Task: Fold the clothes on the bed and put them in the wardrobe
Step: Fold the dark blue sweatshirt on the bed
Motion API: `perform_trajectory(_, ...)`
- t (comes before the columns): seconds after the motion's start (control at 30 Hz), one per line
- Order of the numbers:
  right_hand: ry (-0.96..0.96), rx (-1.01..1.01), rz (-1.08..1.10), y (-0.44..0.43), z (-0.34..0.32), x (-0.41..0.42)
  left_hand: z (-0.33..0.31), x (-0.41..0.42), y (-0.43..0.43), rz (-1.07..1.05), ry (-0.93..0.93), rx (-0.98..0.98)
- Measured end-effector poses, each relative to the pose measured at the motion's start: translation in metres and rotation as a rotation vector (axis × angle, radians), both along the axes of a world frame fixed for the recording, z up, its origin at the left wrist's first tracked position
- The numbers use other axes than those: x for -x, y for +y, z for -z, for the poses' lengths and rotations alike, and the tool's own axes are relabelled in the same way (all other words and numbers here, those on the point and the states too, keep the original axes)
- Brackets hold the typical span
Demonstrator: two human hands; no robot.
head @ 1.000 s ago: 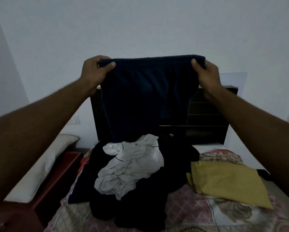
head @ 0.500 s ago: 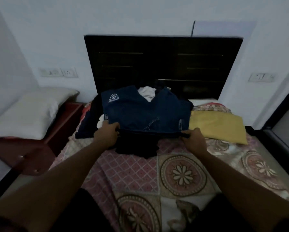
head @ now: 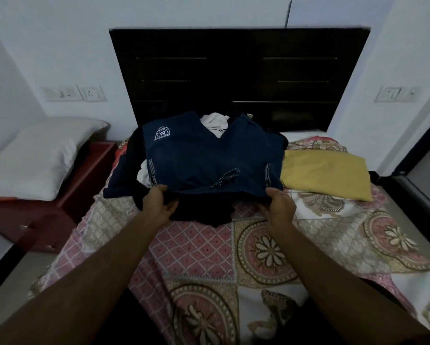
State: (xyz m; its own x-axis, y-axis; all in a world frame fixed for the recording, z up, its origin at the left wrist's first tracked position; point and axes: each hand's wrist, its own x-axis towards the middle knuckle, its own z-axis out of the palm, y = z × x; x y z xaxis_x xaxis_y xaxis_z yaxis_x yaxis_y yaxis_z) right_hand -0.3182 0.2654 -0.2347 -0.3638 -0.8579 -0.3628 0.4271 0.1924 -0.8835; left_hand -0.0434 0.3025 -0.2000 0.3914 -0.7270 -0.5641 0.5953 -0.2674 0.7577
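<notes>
The navy shorts (head: 209,160) lie spread flat, front up, on top of the heap of unfolded clothes at the head of the bed (head: 196,247). The waistband is toward the person and the two legs point at the dark headboard (head: 238,70). Laid out square like this, with the drawstring (head: 225,178) in the middle, the shorts look ready to be folded in half, leg over leg.

The left hand (head: 159,202) sits at the left corner of the waistband. Its fingers are nearly straight and loose over a black garment (head: 201,212) under the shorts, and its thumb tip touches the edge. The right hand (head: 279,207) is at the right corner with its thumb against the cloth. Its fingers are hidden, so I cannot tell whether it pinches the band.

A white garment (head: 215,122) shows in the gap between the legs. A yellow folded garment (head: 326,173) lies just beside the heap on the right, probably set apart as finished.

The wardrobe is not in view.
</notes>
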Motion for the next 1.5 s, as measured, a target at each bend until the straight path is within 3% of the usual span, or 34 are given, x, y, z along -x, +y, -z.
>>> perform_trajectory(0.2,-0.403,0.05,0.208,-0.012,-0.021,-0.027,0.0,0.02,-0.01,-0.197,-0.378,0.064)
perform_trajectory(0.27,-0.532,0.063,0.239,-0.016,-0.031,-0.027,-0.012,0.026,-0.007,-0.248,-0.403,0.163)
perform_trajectory(0.33,-0.539,0.137,0.197,-0.015,-0.042,-0.032,-0.026,0.031,0.0,-0.251,-0.451,0.27)
perform_trajectory(0.4,-0.354,0.264,0.139,-0.01,-0.052,-0.039,-0.038,0.039,0.008,-0.2,-0.536,0.384)
perform_trajectory(0.53,0.348,0.55,-0.203,-0.001,-0.073,-0.055,-0.057,0.058,0.021,0.057,-0.858,0.574)
perform_trajectory(0.67,0.74,0.684,-0.457,0.008,-0.086,-0.078,-0.059,0.067,0.021,0.254,-1.072,0.618)
perform_trajectory(0.83,0.937,0.798,-0.644,0.007,-0.096,-0.084,-0.069,0.057,0.023,0.407,-0.997,0.582)
perform_trajectory(1.0,0.763,0.733,-0.852,0.018,-0.126,-0.078,-0.089,0.051,0.026,0.376,-0.814,0.536)
perform_trajectory(1.1,0.851,0.834,-0.637,0.032,-0.124,-0.07,-0.112,0.06,0.024,0.297,-0.628,0.505)
perform_trajectory(1.27,0.663,0.668,-0.236,0.057,-0.088,-0.072,-0.143,0.082,0.016,0.162,-0.395,0.437)
perform_trajectory(1.33,0.612,0.621,-0.265,0.06,-0.089,-0.072,-0.152,0.086,0.014,0.15,-0.332,0.434)
perform_trajectory(1.5,0.751,0.744,-0.343,0.06,-0.116,-0.07,-0.185,0.09,0.011,0.141,-0.126,0.478)
